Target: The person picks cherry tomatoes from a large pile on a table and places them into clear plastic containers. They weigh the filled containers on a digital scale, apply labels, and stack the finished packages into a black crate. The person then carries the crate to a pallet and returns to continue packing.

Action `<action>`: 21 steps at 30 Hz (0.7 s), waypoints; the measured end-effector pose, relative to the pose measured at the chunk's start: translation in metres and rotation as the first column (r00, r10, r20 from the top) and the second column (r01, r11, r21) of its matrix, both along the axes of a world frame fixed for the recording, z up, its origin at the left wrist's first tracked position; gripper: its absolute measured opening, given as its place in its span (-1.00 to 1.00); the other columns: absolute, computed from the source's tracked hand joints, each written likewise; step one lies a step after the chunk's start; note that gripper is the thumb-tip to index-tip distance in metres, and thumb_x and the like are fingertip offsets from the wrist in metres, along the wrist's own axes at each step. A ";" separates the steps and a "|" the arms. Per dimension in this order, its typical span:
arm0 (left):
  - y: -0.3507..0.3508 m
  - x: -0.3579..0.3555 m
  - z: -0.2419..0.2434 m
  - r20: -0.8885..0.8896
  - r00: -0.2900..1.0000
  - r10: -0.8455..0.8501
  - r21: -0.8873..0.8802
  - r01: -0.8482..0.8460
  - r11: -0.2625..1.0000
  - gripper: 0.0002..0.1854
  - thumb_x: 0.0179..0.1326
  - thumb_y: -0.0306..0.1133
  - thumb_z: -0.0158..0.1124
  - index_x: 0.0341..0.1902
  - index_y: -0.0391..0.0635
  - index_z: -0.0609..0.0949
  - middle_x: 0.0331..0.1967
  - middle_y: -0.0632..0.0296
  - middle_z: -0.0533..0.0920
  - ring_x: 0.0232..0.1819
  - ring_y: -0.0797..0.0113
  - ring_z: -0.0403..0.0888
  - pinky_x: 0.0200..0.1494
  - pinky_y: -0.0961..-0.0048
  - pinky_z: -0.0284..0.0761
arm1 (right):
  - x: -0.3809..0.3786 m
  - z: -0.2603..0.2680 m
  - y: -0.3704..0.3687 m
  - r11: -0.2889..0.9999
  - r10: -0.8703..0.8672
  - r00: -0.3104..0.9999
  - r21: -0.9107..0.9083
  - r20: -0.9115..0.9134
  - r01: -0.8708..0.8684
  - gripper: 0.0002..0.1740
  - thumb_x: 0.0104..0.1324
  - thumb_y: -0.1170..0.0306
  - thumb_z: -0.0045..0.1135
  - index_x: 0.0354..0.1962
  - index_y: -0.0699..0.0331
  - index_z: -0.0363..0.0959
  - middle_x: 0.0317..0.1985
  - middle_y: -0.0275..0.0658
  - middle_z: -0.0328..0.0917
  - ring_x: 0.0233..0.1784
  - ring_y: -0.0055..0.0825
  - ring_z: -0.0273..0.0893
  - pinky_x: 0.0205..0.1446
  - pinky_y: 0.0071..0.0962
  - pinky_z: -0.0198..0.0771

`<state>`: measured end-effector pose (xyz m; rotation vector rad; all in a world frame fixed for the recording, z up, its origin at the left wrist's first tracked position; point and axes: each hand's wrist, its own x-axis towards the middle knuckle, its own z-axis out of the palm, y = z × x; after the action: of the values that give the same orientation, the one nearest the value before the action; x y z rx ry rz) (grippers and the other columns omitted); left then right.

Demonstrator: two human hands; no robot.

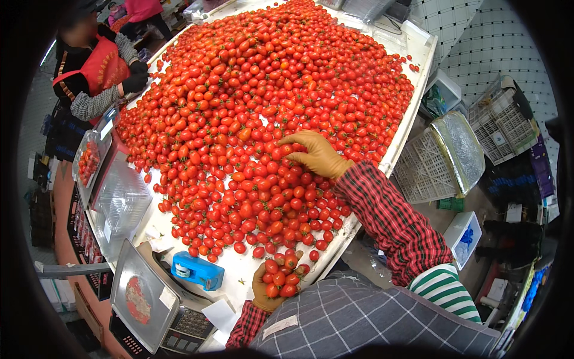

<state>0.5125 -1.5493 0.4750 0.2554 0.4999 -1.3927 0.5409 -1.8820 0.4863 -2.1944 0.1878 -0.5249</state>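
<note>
A wide heap of red cherry tomatoes [251,107], some with green stems, covers much of a white-topped table [154,211]. My left hand [264,291], in a tan glove, is cupped palm up at the near edge and holds several cherry tomatoes [279,279]. In a matching glove, my right hand [320,155] reaches over the near middle of the heap. Its thumb and forefinger are apart, tips at the tomatoes around them; no tomato is plainly gripped there. The other fingers are partly hidden.
A weighing scale [143,296], a blue tape dispenser [197,270] and stacked clear plastic trays [121,202] stand at left. A filled tray [89,164] lies beyond. Across the table stands a person with black gloves [134,78]. Plastic crates [426,161] stand right of the table.
</note>
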 end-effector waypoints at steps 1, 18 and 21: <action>0.000 -0.001 -0.002 -0.012 1.000 -0.008 -0.022 0.007 1.000 -0.46 0.26 0.05 -0.07 0.11 -0.12 0.46 0.30 -0.04 0.28 0.09 -0.06 0.45 -0.24 0.02 0.62 | -0.008 0.006 0.004 1.000 -0.002 0.999 0.014 0.038 0.002 -0.66 0.10 0.38 0.25 -0.13 0.19 0.53 -0.23 -0.21 0.57 -0.05 -0.29 0.47 0.08 -0.35 0.33; -0.003 -0.038 0.001 0.250 0.966 -0.061 -0.003 0.064 0.998 -0.54 0.28 0.02 -0.07 0.01 -0.09 0.48 0.24 -0.06 0.35 0.08 0.02 0.47 -0.11 0.09 0.56 | -0.127 0.005 0.107 0.975 -0.132 0.990 -0.175 0.057 0.140 -0.36 0.15 0.38 0.14 0.20 0.28 0.22 0.15 -0.06 0.34 0.22 -0.17 0.30 0.25 -0.24 0.21; -0.007 -0.047 0.005 0.515 0.830 -0.214 0.121 0.177 0.977 -0.61 0.29 -0.01 -0.04 -0.06 -0.06 0.49 0.27 -0.07 0.33 0.04 0.07 0.50 -0.13 0.18 0.59 | -0.207 -0.013 0.138 0.958 -0.276 0.961 -0.096 -0.031 0.272 -0.49 0.17 0.41 0.10 0.11 0.26 0.34 0.05 -0.09 0.44 0.14 -0.14 0.37 0.21 -0.21 0.25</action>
<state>0.4652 -1.5562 0.4800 0.7416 0.0606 -1.4300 0.3340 -1.7440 0.4728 -2.2838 0.5066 -0.6484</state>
